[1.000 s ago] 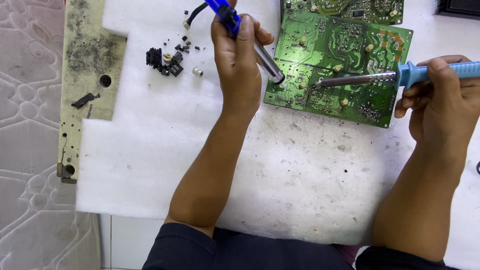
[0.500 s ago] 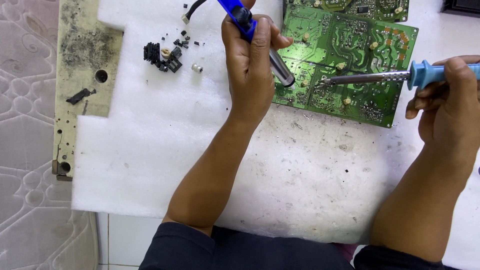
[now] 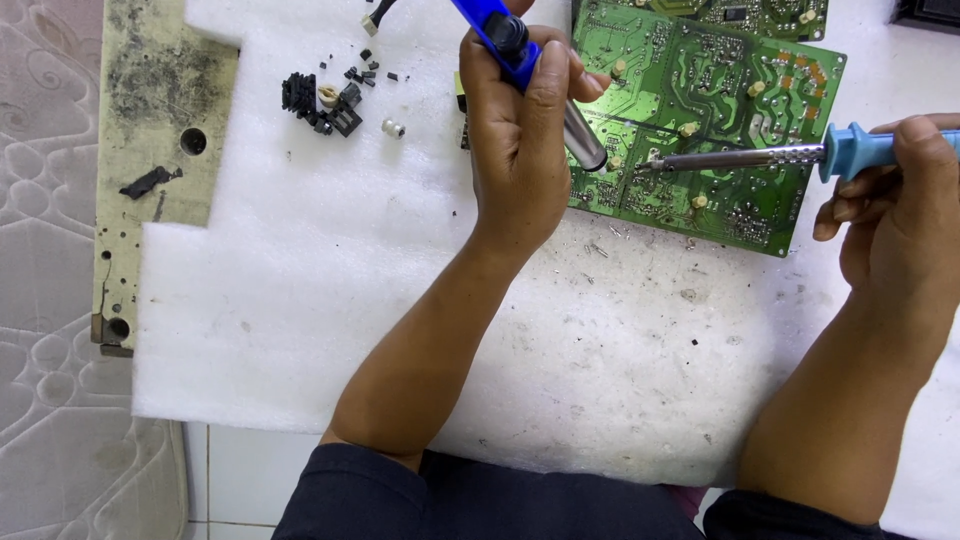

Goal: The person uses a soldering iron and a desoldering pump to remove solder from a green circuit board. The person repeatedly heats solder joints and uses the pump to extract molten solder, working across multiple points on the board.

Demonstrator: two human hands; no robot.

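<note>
A sheet of white foam (image 3: 330, 300) covers most of the work surface, and a green circuit board (image 3: 740, 90) lies solder-side up across its upper right part. Against a second ago the view has drifted a little, so foam and board sit lower and further right in the picture, and the two tools have closed in: the blue-handled soldering iron (image 3: 760, 158) now has its tip on a joint near the board's lower left area, with the metal nose of the blue desoldering pump (image 3: 540, 90) just beside that tip, which I judge to mean one joint is being heated for clearing. The left hand (image 3: 520, 150) is wrapped shut round the pump's barrel, thumb up toward the plunger end, wrist bent so the nose points down and right. The right hand (image 3: 900, 210) is closed round the iron's handle, holding it nearly level, forearm coming in from the lower right. A small heap of black removed parts (image 3: 325, 105) lies well apart on the foam at upper left
</note>
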